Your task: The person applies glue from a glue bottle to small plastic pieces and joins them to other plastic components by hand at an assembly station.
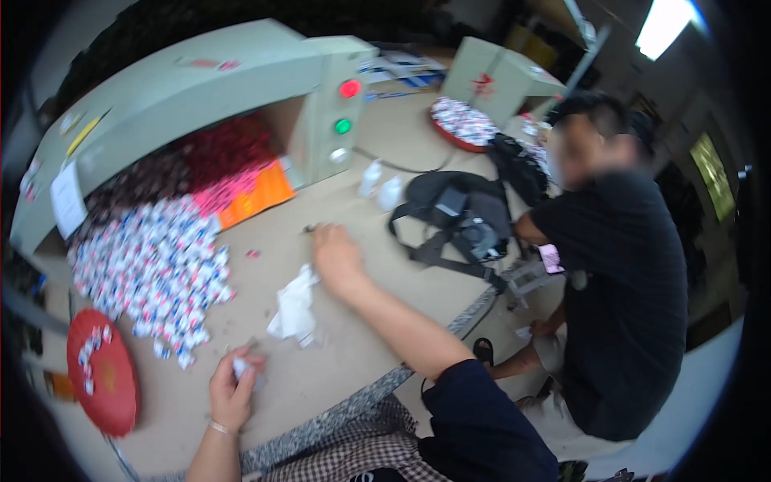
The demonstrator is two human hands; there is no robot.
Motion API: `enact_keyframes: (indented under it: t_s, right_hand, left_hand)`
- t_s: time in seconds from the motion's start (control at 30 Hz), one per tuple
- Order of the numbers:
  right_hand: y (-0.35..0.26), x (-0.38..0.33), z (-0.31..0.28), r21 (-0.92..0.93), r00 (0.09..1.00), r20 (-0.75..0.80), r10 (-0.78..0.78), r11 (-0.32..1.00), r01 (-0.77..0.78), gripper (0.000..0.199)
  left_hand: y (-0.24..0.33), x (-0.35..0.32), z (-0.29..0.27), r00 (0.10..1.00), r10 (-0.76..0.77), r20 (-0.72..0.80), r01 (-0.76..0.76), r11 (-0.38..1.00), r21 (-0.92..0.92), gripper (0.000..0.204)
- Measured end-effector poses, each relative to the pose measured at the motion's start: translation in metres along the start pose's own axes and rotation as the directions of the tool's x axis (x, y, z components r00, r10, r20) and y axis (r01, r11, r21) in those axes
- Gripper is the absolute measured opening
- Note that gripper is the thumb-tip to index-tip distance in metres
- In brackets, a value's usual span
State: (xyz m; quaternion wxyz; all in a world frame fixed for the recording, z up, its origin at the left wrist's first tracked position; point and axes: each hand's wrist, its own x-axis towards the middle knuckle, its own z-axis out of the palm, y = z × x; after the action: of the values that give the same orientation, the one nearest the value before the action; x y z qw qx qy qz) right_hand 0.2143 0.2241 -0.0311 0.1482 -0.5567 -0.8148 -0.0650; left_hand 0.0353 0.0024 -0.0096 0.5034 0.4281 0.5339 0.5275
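My left hand (230, 392) is near the table's front edge, its fingers closed round a small white piece (240, 368). Farther forward, my right hand (337, 255) reaches over the table with its fingers curled together at a small dark object (309, 230), too blurred to name. Between my hands lies a crumpled white cloth or tissue (295, 307). A large heap of small white, blue and red wrapped pieces (152, 269) spreads left of it. Beside the heap, a red oval tray (120, 394) holds several such pieces.
A pale green machine (321, 72) with lit buttons arches over dark, red and pink piles and an orange sheet (255, 198). Two white bottles (381, 186) and a black bag (454, 213) are at the right. A person in dark clothes (626, 297) is beyond the table's right edge.
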Motion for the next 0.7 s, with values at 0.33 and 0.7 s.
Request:
enact_keyframes:
  t_s: [0.33,0.7]
  right_hand:
    - [-0.010,-0.012,-0.069,0.944,0.969,0.247,0.001,0.224,-0.241,0.020]
    - [-0.081,-0.046,-0.052,0.848,0.787,0.507,-0.352,0.366,-0.383,0.049]
  left_hand:
    - [-0.005,0.009,-0.001,0.997,-0.079,0.024,0.079,0.996,-0.028,0.033]
    - [-0.006,0.005,-0.004,0.997,0.017,0.081,-0.027,0.991,0.131,0.034]
